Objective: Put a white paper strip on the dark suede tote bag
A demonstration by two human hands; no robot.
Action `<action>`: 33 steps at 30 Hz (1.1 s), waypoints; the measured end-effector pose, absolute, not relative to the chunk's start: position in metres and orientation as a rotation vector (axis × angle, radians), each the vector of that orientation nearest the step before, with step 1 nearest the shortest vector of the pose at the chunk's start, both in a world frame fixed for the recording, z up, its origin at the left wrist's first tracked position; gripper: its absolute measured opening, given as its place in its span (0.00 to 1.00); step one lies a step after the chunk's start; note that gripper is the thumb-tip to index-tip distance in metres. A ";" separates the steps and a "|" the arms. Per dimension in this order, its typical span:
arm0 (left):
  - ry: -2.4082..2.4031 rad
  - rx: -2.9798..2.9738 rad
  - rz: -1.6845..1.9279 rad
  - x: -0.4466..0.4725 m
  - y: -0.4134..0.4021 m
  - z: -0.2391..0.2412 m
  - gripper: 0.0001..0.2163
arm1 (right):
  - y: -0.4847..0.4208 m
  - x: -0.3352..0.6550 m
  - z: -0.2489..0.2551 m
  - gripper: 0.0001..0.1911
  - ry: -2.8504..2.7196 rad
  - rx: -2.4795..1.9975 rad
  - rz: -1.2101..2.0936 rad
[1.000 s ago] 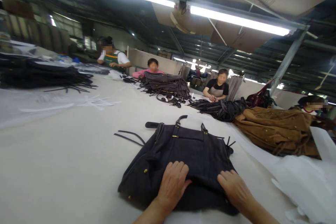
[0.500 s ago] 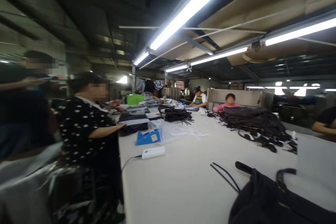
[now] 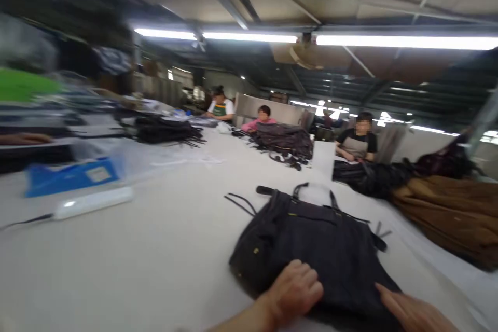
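Since half a second earlier, the head view had swung back to the right, so that both hands were in sight again on the dark handbag (image 3: 311, 249), as they had been a second before. At the near edge of the bench (image 3: 163, 259) the left hand (image 3: 293, 293) lay palm down on the bag's near end, fingers loosely curled and pressing the leather, gripping nothing. Further right along that edge the right hand (image 3: 412, 311) lay flat on the bag's near right corner, fingers stretched out and together, partly cut off by the frame.

That bag lay flat on the pale cloth near the bench's near edge, its handles (image 3: 311, 189) and thin straps pointing to the far side. Toward the left edge sat a white power bank (image 3: 93, 201) with its cable, and beyond it a blue box (image 3: 70, 176), both blurred. A brown suede heap (image 3: 451, 218) lay at the right edge, with black straps (image 3: 365, 176) beside it. Piles of dark bags (image 3: 286, 140) sat further up, where three people (image 3: 358, 137) worked at the far end. Strip lights (image 3: 404, 41) ran under the ceiling.

Bare cloth stretched wide to the left of the bag; on the right the brown heap stood near
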State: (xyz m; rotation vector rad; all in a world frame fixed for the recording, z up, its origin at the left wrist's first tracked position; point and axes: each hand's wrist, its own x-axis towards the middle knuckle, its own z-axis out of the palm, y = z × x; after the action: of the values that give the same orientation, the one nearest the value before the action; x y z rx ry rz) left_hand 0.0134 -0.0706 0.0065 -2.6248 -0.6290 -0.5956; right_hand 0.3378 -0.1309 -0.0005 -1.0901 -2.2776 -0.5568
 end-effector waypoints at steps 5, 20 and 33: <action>-0.585 -2.662 -0.656 0.011 -0.048 0.017 0.07 | -0.158 0.341 -0.003 0.18 -2.497 -1.354 -0.984; -0.283 -2.694 -0.696 -0.002 -0.051 0.009 0.04 | -0.154 0.327 -0.012 0.15 -2.392 -1.373 -0.924; -0.281 -2.689 -0.717 -0.007 -0.050 0.001 0.08 | -0.120 0.197 -0.002 0.13 -2.161 -1.043 -0.759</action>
State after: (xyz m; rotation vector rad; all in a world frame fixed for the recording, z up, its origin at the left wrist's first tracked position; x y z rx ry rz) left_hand -0.0073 -0.0497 0.0007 -2.6887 -0.2806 -0.7173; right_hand 0.1973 -0.1196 -0.0015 -1.0431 -2.1606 -0.7590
